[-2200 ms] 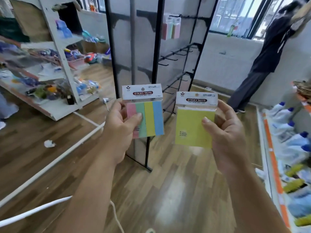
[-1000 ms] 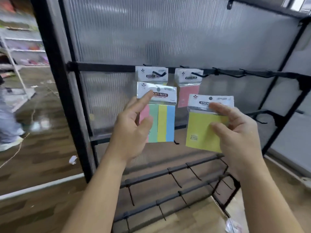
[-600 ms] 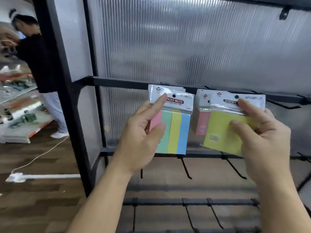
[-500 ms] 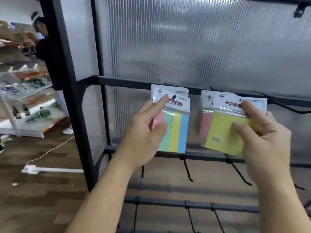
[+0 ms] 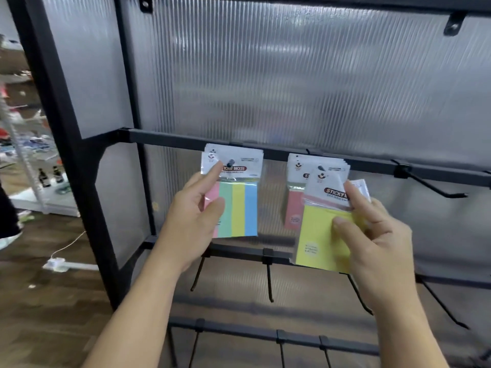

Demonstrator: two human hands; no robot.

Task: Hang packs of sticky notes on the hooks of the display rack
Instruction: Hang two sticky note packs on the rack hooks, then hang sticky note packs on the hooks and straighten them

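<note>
Left forearm (image 5: 138, 309), right forearm (image 5: 403, 322) bare, reaching up from bottom edge. Left hand (image 5: 192, 216) pinches four-colour striped sticky-note pack (image 5: 239, 208): thumb on front, index finger straight on white header. Right hand (image 5: 377, 235) pinches yellow square sticky-note pack (image 5: 318, 235) same way, wrist tilted.

Straight behind the left hand's (image 5: 194, 208) grip it's just a ribbed frosted panel (image 5: 292, 75) catching soft glare. Way off to its left: dark wood-plank floor (image 5: 39, 314), a white power strip (image 5: 54, 262) on its cord, and a blurry white shelf unit (image 5: 39, 200) of goods.
</note>
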